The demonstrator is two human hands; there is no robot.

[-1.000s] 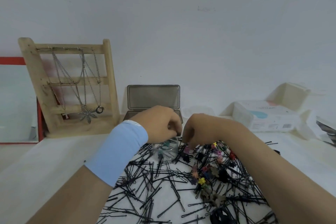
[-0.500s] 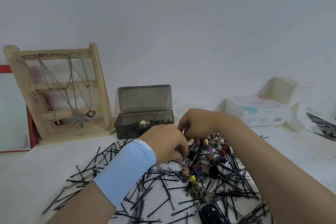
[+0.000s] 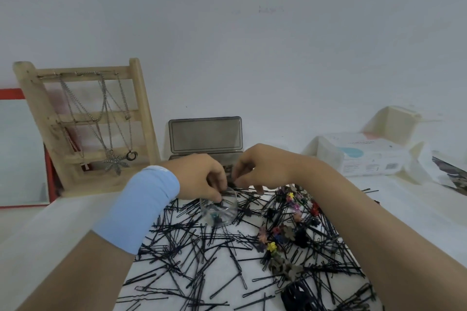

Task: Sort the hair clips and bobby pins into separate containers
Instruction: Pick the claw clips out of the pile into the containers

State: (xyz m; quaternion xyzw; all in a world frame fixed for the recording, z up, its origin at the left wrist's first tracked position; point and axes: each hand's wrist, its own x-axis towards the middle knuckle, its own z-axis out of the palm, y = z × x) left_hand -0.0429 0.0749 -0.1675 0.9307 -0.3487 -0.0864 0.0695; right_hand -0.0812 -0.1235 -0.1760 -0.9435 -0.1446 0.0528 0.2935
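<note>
Left grip (image 3: 202, 179) is pinching my clear cup (image 3: 219, 212) by its rim; right grip (image 3: 262, 169) is curling, holding what I cannot tell. Most hair clips (image 3: 278, 232) and bobby pins (image 3: 202, 247) are lying unsorted.

two hands (image 3: 202, 179), two containers (image 3: 228, 216), one rack (image 3: 142, 108)

Wall (image 3: 252, 45): was plain white, evenly lit.
Table (image 3: 38, 235): was white, against the wall.
Left edge: a red-framed mirror (image 3: 17, 149) stood behind a wooden stand (image 3: 143, 108) hung with necklaces (image 3: 115, 164).
</note>
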